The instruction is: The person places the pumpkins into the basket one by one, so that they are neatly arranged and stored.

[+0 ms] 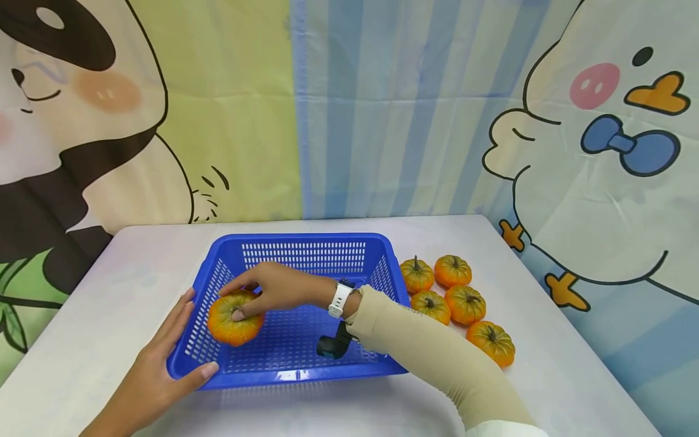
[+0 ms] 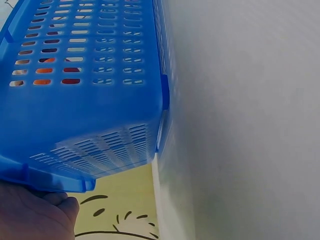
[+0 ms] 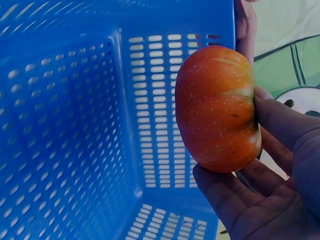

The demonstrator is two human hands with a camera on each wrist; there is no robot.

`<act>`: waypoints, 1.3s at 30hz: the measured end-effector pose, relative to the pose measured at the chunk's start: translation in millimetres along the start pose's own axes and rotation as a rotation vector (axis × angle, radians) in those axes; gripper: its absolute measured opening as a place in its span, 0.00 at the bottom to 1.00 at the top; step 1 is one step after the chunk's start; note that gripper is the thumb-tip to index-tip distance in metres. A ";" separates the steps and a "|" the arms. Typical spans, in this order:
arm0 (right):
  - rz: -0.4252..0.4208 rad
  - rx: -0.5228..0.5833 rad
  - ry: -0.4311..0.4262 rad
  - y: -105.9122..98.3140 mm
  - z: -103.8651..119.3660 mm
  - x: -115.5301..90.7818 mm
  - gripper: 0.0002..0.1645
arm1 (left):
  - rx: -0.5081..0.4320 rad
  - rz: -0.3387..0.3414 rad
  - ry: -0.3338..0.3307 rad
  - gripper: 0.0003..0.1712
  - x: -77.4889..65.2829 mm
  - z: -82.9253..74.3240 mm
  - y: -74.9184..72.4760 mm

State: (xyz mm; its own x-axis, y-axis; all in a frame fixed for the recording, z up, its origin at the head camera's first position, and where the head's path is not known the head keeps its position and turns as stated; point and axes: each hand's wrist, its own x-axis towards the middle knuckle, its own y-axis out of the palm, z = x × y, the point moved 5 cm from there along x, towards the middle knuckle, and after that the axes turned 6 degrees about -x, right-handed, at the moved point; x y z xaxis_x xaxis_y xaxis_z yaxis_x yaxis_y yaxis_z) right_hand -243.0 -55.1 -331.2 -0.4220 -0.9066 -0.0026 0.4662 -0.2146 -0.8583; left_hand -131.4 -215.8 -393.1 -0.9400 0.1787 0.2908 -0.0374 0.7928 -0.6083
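Note:
In the head view my right hand [image 1: 275,288] holds a small orange pumpkin [image 1: 232,325] inside the left end of a blue plastic basket [image 1: 295,375]. The right wrist view shows the fingers and thumb about the stem side of the pumpkin [image 3: 217,110], its orange underside towards the basket, raised off the basket floor [image 3: 60,120]. Along the basket's left rim lies my left hand [image 1: 144,370], fingers fairly straight, thumb on the front corner. In the left wrist view that hand [image 2: 37,212] touches the rim, partly cut off by the frame edge.
Several small pumpkins [image 1: 464,303] stand in a group on the white table [image 1: 546,370], right of the basket. Some are partly hidden by my right sleeve [image 1: 431,352]. Behind the table hangs a curtain [image 1: 371,121] with cartoon animals.

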 end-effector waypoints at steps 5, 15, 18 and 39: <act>0.044 -0.032 0.002 8.0 9.5 9.5 0.27 | 0.010 0.015 -0.040 0.59 1.7 1.1 -0.7; 0.125 0.074 -0.001 24.4 12.0 12.8 0.26 | 0.014 0.016 -0.041 0.58 1.7 0.4 -2.0; 0.145 0.092 0.006 28.3 10.7 12.3 0.26 | 0.015 0.012 -0.024 0.58 1.4 0.1 -1.8; 0.254 -0.013 0.058 45.7 -2.8 9.2 0.31 | 0.003 0.013 -0.021 0.58 -1.0 -0.4 -1.5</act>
State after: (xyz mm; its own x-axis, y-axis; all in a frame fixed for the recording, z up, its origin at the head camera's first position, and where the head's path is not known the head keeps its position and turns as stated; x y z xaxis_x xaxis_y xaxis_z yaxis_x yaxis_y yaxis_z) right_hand -227.8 -72.3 -371.9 -0.3370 -0.9081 -0.2484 0.5529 0.0226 -0.8329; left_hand -130.2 -216.9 -392.2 -0.9471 0.1768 0.2677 -0.0262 0.7889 -0.6140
